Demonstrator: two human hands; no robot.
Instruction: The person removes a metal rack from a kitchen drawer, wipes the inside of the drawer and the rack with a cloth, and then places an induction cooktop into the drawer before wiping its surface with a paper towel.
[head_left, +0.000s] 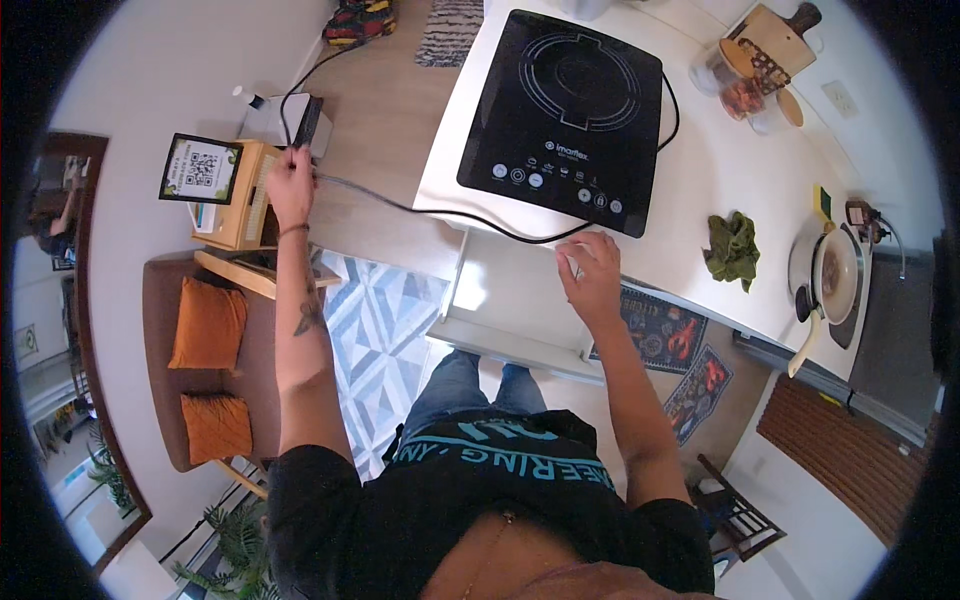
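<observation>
A black Imarflex induction cooktop (562, 120) lies on the white countertop (690, 172), its button panel towards me. My left hand (291, 187) is raised out to the left of the counter, its fingers closed around a black power cord (480, 217). From that hand the cord sags across the counter's edge and reaches the cooktop's near side; another stretch runs up and away to the far left. At the counter's front edge, just below the cooktop, is my right hand (592, 274), thumb and fingers apart near the cord. Nothing shows in its grasp.
Beneath my right hand a white drawer (517, 292) stands pulled out. A crumpled green cloth (731, 247), a pan (832, 277) and glass jars (742, 97) are on the counter's right. At left stand a wooden cabinet (251, 202) and a brown sofa (161, 360).
</observation>
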